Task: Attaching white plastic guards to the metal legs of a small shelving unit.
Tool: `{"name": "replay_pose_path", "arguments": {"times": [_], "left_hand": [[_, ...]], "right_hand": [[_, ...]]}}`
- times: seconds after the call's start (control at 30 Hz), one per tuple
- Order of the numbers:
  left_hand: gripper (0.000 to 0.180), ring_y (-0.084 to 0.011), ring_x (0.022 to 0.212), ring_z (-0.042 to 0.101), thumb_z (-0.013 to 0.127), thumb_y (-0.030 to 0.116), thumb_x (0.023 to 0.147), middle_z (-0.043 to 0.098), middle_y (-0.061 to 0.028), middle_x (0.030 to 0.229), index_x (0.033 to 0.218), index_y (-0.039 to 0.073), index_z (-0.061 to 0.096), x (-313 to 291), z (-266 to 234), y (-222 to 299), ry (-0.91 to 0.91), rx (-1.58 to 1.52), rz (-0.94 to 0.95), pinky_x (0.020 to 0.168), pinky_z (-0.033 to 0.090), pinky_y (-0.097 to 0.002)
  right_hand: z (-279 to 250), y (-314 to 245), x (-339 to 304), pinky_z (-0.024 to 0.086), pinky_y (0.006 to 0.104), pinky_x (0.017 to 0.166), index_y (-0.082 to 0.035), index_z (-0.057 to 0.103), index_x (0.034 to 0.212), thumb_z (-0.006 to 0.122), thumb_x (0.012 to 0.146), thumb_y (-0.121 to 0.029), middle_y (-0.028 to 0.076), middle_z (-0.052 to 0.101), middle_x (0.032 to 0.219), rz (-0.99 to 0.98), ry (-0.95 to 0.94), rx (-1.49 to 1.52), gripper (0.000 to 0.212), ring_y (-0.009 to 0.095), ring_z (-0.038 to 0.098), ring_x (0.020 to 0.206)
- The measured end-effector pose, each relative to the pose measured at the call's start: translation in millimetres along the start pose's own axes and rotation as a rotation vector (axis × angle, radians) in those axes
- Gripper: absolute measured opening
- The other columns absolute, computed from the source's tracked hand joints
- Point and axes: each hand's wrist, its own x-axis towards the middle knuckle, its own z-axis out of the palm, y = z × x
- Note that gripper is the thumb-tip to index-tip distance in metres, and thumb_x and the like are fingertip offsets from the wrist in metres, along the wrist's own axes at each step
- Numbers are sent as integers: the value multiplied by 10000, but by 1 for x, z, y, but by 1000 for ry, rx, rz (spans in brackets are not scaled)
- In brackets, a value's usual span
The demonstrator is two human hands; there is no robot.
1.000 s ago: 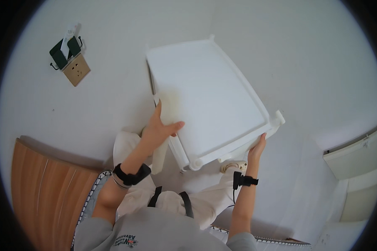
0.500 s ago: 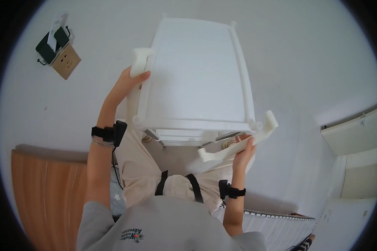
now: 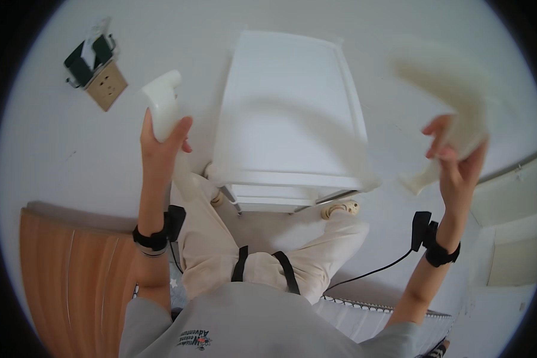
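Observation:
A white shelf cart with a flat, rimmed top stands in front of me between my legs; lower white shelves show under its front edge. To the left of the cart, my left hand is wrapped round a white plastic rail with a bent end, held apart from the cart. Out to the right, my right hand grips a similar white rail, smeared by motion. The rail's near end points down beside the fingers. A faint shadow falls across the cart's top.
A wooden slatted panel is at the lower left. On the far left, a tan socket plate and a dark green holder sit together. White cabinets line the right side. My shoe is beside the cart's front right.
My left hand has moved left with its rail, away from the cart's side. My right hand has swung up and far to the right, carrying the other rail, which has turned.

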Motion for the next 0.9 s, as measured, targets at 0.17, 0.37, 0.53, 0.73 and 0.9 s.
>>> {"name": "replay_pose_path", "arguments": {"times": [0.17,0.37,0.53,0.73,0.9], "left_hand": [[309,-94,495,473,549,180,828,496,-31,695,1053,-15,466,-8,-15,-2,-21,-204,54,446,405,-217],[332,-87,543,490,588,101,784,522,-39,774,1069,-28,477,-25,-26,0,80,-154,-9,508,412,-220],[367,-85,641,523,619,34,732,559,-59,910,1071,-3,483,-38,-28,-7,-95,-218,-60,549,446,-217],[421,-90,765,537,637,27,712,575,-63,978,1096,10,467,-42,-27,1,-237,-261,-112,595,466,-219],[438,-87,774,538,642,42,712,584,-56,967,1106,6,455,-44,-23,1,-294,-233,-149,626,460,-219]], "right_hand": [[76,-10,30,439,314,542,-95,527,1009,589,753,-333,96,576,764,-244,-644,-394,355,258,547,623],[121,-9,20,444,337,547,-97,529,958,531,775,-400,90,593,739,-140,-772,-223,354,272,569,650],[131,-9,19,449,339,560,-98,530,964,538,774,-400,96,601,753,-117,-795,-220,356,276,572,665],[122,-13,25,450,344,592,-99,541,970,554,766,-397,105,604,736,-74,-830,-286,362,283,572,687],[126,-9,25,447,348,597,-100,544,969,558,765,-389,112,602,728,-44,-855,-255,354,289,570,695]]}}
